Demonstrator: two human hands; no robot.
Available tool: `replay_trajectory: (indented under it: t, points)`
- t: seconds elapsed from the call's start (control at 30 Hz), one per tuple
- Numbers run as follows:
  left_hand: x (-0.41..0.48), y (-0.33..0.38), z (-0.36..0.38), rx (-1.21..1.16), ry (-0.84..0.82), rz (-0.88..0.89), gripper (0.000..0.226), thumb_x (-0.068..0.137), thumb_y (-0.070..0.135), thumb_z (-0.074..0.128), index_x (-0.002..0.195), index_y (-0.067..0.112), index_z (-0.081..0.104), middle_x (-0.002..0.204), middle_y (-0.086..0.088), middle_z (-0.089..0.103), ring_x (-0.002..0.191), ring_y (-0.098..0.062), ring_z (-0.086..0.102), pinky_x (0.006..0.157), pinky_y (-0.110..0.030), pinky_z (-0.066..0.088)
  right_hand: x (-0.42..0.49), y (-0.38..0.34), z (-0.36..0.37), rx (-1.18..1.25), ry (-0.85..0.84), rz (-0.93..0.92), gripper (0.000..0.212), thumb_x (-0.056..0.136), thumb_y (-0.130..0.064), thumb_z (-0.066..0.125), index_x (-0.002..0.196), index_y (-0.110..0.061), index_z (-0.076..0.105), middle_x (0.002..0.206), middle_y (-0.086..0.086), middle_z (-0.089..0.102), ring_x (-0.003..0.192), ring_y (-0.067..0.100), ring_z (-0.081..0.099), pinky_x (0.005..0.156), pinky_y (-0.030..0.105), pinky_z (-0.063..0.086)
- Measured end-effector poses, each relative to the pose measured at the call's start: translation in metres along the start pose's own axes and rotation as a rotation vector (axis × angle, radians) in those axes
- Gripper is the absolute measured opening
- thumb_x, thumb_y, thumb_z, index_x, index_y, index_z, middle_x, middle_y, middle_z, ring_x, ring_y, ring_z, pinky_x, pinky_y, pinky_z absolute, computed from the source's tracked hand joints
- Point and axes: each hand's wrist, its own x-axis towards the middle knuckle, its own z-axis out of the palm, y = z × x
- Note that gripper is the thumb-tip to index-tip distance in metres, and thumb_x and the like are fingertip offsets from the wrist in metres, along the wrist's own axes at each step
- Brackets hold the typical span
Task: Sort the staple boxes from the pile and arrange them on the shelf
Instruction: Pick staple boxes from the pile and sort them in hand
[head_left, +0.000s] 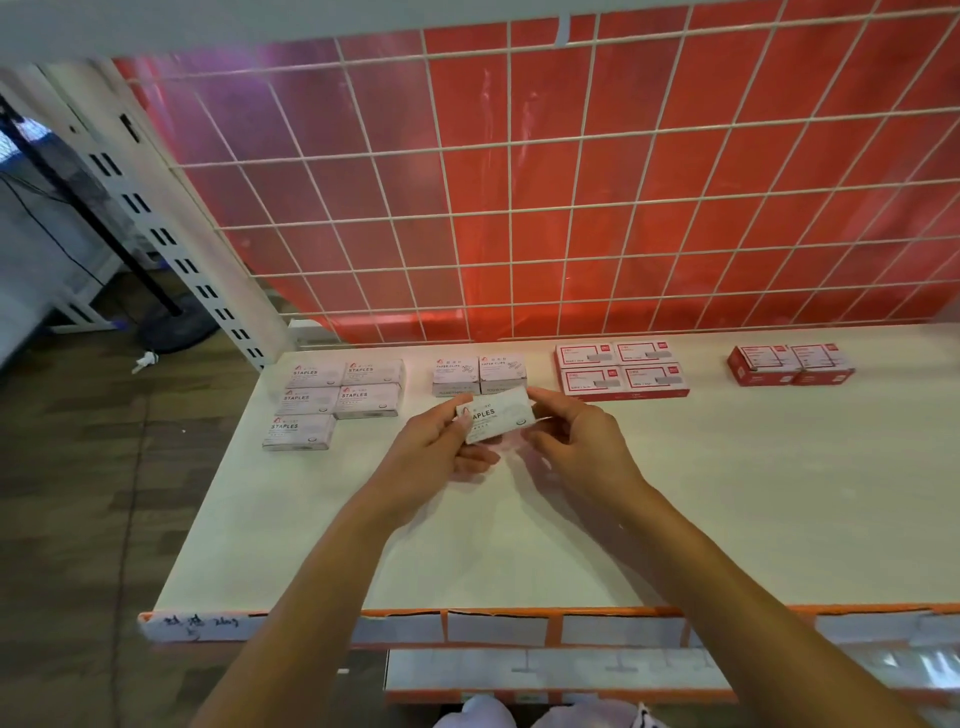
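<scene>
Shelf of white board, orange-edged (675, 519), carries five white cardboard STAPLES boxes (332, 400) at its back left corner. Left hand (436, 447) and right hand (576, 436) pinch a sixth white STAPLES box (496, 415) by its ends above mid-shelf; it probably goes beside those next.

Six white STAPLES boxes (310, 375), two paper-clip boxes (456, 370), six red boxes (589, 358).

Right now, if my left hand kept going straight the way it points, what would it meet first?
Your left hand, with the white STAPLES box in its grip, points toward the back of the shelf. First in line: probably the pair of PAPER CLIPS boxes, though its height above them is unclear.
</scene>
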Motion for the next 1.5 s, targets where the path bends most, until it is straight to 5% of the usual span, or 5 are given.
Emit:
replay_trajectory:
  t: [0.53, 0.83, 0.93, 1.07, 1.5]
  points:
    - [-0.004, 0.001, -0.014, -0.040, 0.007, -0.035, 0.028, 0.101, 0.010, 0.041, 0.115, 0.022, 0.062, 0.087, -0.015, 0.069, 0.073, -0.019, 0.059, 0.076, -0.036, 0.054, -0.001, 0.000, 0.004, 0.066, -0.092, 0.022, 0.050, 0.090, -0.004, 0.058, 0.137, -0.019, 0.046, 0.099, -0.011, 0.061, 0.086, 0.013, 0.060, 0.069, 0.015, 0.054]
    - [-0.012, -0.010, -0.037, 0.305, 0.077, 0.099, 0.035, 0.090, 0.009, 0.059, 0.111, 0.038, 0.064, 0.083, 0.005, 0.071, 0.071, -0.014, 0.059, 0.077, -0.042, 0.055, 0.009, -0.003, 0.027, -0.335, -0.037, -0.150, 0.049, 0.081, -0.016, 0.072, 0.127, -0.016, 0.057, 0.117, 0.001, 0.058, 0.088, 0.010, 0.057, 0.075, 0.012, 0.047]
    - [-0.017, -0.012, -0.047, 0.494, 0.114, 0.126, 0.035, 0.092, 0.019, 0.059, 0.115, 0.045, 0.056, 0.089, 0.012, 0.069, 0.075, -0.005, 0.060, 0.073, -0.023, 0.050, 0.011, -0.008, 0.038, -0.406, -0.052, -0.220, 0.048, 0.080, -0.020, 0.072, 0.126, -0.019, 0.059, 0.111, -0.001, 0.061, 0.088, 0.010, 0.056, 0.081, 0.023, 0.049]
    - [-0.025, -0.016, -0.056, 0.862, 0.285, 0.232, 0.047, 0.094, 0.026, 0.056, 0.139, 0.017, 0.046, 0.117, -0.002, 0.065, 0.095, -0.015, 0.059, 0.078, -0.019, 0.040, 0.014, -0.013, 0.058, -0.442, -0.070, -0.243, 0.045, 0.082, -0.022, 0.069, 0.125, -0.016, 0.059, 0.108, 0.002, 0.062, 0.087, 0.011, 0.055, 0.082, 0.029, 0.050]
    - [-0.040, -0.044, -0.114, 1.253, 0.559, 0.512, 0.026, 0.070, 0.009, 0.081, 0.094, 0.012, 0.072, 0.090, -0.003, 0.069, 0.086, -0.026, 0.062, 0.069, -0.035, 0.053, 0.027, -0.033, 0.111, -0.543, -0.109, -0.229, 0.037, 0.086, -0.023, 0.062, 0.121, -0.012, 0.058, 0.107, 0.000, 0.045, 0.088, 0.014, 0.048, 0.081, 0.020, 0.039]
